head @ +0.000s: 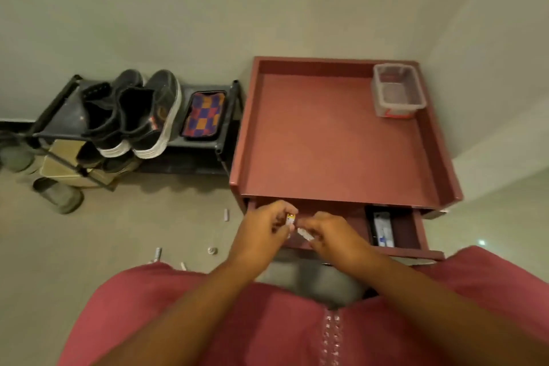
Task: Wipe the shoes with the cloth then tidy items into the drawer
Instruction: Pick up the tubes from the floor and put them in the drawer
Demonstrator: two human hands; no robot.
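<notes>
Both my hands are over the open drawer (398,232) of the red table (332,140). Left hand (261,227) pinches a small white item with an orange label (290,218), right hand (332,236) pinches another little white item (306,233). Shoes (139,116) sit on the black rack (205,140) by the wall, checkered cloth (203,116) right beside them. A few small bits (226,214) are scattered on the floor, and a clear plastic box (398,92) sits in the table's back corner.
</notes>
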